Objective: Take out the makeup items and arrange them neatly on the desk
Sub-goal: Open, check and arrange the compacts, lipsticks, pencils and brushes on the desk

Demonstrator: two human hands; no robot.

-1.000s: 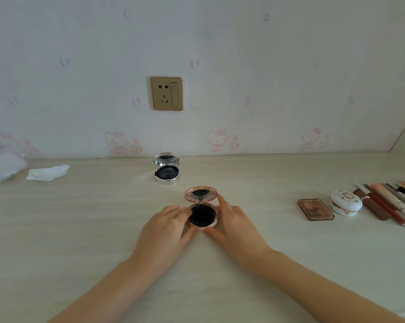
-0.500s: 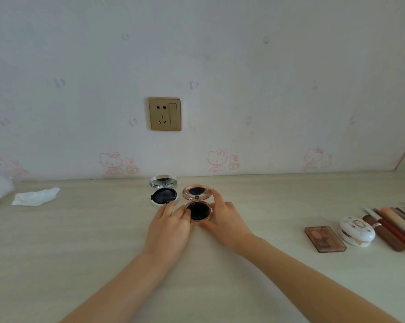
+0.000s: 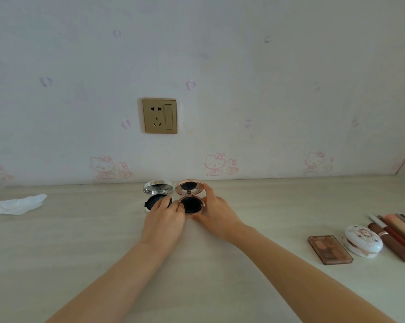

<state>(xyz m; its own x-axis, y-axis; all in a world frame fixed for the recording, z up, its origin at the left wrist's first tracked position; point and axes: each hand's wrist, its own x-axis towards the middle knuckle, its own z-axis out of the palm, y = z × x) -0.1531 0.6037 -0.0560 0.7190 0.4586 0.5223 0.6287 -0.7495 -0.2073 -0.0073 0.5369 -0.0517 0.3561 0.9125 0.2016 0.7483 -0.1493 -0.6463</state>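
Pinching the open pink compact [image 3: 192, 203] at 12 o'clock on the desk [image 3: 80, 241], the right hand [image 3: 216, 213] curls round its 3 o'clock side; the left hand [image 3: 164, 220] touches its 9 o'clock rim, grip unclear, silver compact [image 3: 157, 188] just beside.

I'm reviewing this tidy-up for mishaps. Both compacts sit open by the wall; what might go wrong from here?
1. The left hand rests fingers inside the silver compact and may smudge its dark pad.
2. The right hand grips the rose-gold compact right beside it; a nudge might knock the raised lids together.
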